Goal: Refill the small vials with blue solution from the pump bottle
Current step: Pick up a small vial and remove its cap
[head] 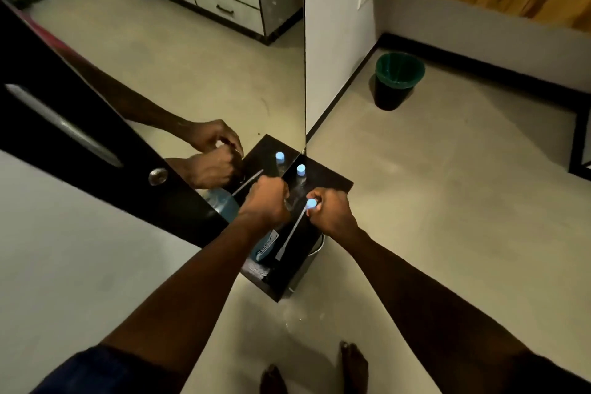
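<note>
On a small black shelf (332,181) against a mirror, my left hand (265,203) is closed around what looks like a small clear vial, mostly hidden in the fist. My right hand (334,213) pinches the blue pump head (311,203). Its long white dip tube (289,235) hangs free, slanting down to the left. The pump bottle (264,248) of blue solution stands below my left wrist, partly covered by it. Another vial (301,170) with a pale blue cap stands upright at the shelf's back corner.
The mirror (198,80) on the left repeats my hands, the capped vial and the bottle. A black door with a metal handle (64,125) shows in it. A green-lined bin (398,80) stands on the floor to the right. My bare feet (351,368) are below the shelf.
</note>
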A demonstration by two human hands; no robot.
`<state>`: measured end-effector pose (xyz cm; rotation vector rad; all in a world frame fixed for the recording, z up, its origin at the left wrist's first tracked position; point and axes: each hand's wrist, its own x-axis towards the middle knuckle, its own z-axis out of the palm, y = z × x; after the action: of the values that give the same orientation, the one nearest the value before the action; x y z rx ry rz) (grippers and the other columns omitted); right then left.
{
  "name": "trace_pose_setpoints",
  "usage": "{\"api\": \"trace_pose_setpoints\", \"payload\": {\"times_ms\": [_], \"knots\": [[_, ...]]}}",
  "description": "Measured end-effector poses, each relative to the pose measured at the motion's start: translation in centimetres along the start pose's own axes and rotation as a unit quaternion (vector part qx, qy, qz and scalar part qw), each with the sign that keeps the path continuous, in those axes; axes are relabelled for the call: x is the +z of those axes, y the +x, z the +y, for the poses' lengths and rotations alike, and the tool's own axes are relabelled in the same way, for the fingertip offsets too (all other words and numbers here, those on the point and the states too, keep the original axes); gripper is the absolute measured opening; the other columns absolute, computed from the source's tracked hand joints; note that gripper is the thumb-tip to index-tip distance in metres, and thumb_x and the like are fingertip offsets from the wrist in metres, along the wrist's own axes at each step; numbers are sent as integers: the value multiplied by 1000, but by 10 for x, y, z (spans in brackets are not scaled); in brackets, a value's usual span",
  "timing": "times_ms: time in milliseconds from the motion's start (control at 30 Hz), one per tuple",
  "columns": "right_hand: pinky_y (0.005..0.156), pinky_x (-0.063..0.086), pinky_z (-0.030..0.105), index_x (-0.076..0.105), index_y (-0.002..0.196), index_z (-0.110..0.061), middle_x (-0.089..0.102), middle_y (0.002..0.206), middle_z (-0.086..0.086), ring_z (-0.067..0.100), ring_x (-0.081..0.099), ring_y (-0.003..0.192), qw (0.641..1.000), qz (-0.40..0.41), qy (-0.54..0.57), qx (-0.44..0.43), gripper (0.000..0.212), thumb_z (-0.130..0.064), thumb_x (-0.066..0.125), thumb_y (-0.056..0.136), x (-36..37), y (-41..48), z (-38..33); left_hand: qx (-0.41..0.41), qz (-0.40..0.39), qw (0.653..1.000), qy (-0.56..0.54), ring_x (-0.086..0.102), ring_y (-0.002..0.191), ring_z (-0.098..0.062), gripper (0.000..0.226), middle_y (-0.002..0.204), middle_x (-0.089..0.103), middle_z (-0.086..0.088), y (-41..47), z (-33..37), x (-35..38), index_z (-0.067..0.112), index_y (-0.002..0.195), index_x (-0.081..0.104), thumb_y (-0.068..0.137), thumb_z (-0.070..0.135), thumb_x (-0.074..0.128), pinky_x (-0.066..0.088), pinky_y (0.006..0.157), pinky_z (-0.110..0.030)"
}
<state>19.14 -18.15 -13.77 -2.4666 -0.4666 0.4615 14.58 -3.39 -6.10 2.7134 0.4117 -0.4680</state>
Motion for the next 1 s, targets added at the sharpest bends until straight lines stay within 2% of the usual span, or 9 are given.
{"api": "trace_pose_setpoints", "payload": {"times_ms": [67, 200, 333, 400, 533, 633, 767, 900, 1000], "knots": [[86, 59, 36, 76, 98, -5, 78, 99, 15, 35, 74, 95, 1000, -15, -12, -18, 15, -4, 68, 85, 21, 15, 13, -14, -30, 999, 15, 69, 86, -26, 10, 90, 70, -7, 16, -6, 16, 13, 86, 72, 84, 22, 75, 57, 80, -35], [77, 54, 32, 76, 87, -12, 78, 90, 7, 28, 73, 87, 998, -39, 1, -47, 10, -7, 68, 83, 54, 40, 31, -39, -65, 996, 54, 67, 95, -31, 20, 108, 67, -14, 47, -10, 45, 6, 106, 72, 88, 15, 74, 57, 90, -37], [90, 56, 30, 75, 112, -14, 77, 111, 6, 22, 72, 99, 995, -70, 52, -39, 19, -10, 67, 95, 70, 61, 33, -55, -63, 995, 45, 62, 95, -31, 21, 106, 56, -14, 71, -6, 56, 2, 114, 68, 98, 14, 63, 53, 88, -37], [91, 54, 26, 72, 117, -16, 76, 114, 4, 19, 71, 102, 995, -60, 65, -44, 20, -14, 66, 98, 77, 66, 33, -61, -63, 995, 42, 64, 104, -33, 24, 117, 59, -17, 79, -7, 61, 1, 117, 66, 100, 16, 60, 54, 93, -40], [96, 59, 34, 70, 116, -21, 76, 113, 3, 20, 73, 103, 996, -64, 52, -45, 18, -21, 66, 98, 88, 73, 35, -79, -76, 992, 63, 62, 115, -38, 28, 128, 57, -21, 87, -11, 66, 0, 123, 64, 99, 12, 59, 53, 100, -44], [97, 59, 35, 71, 117, -21, 76, 115, 4, 21, 72, 104, 995, -77, 50, -40, 20, -17, 65, 98, 84, 78, 35, -81, -70, 992, 68, 62, 117, -40, 29, 131, 56, -23, 89, -14, 68, 0, 127, 63, 99, 8, 59, 52, 103, -44], [95, 60, 37, 71, 110, -19, 76, 110, 6, 24, 73, 101, 995, -88, 39, -27, 14, -19, 60, 101, 86, 82, 38, -110, -69, 991, 11, 61, 120, -37, 31, 133, 56, -21, 91, -16, 74, 0, 130, 61, 100, 10, 58, 51, 103, -41], [94, 60, 39, 71, 110, -17, 76, 110, 7, 25, 72, 100, 994, -88, 58, -19, 15, -18, 61, 99, 87, 83, 40, -93, -45, 994, -36, 58, 121, -46, 28, 132, 58, -29, 91, -20, 81, -6, 124, 61, 100, 3, 51, 51, 103, -49], [93, 60, 38, 70, 109, -19, 76, 110, 6, 25, 72, 99, 994, -92, 54, -23, 14, -20, 62, 98, 85, 85, 41, -95, -61, 993, -38, 61, 120, -44, 28, 130, 60, -26, 90, -18, 79, -2, 123, 63, 96, 4, 59, 53, 102, -49]]}}
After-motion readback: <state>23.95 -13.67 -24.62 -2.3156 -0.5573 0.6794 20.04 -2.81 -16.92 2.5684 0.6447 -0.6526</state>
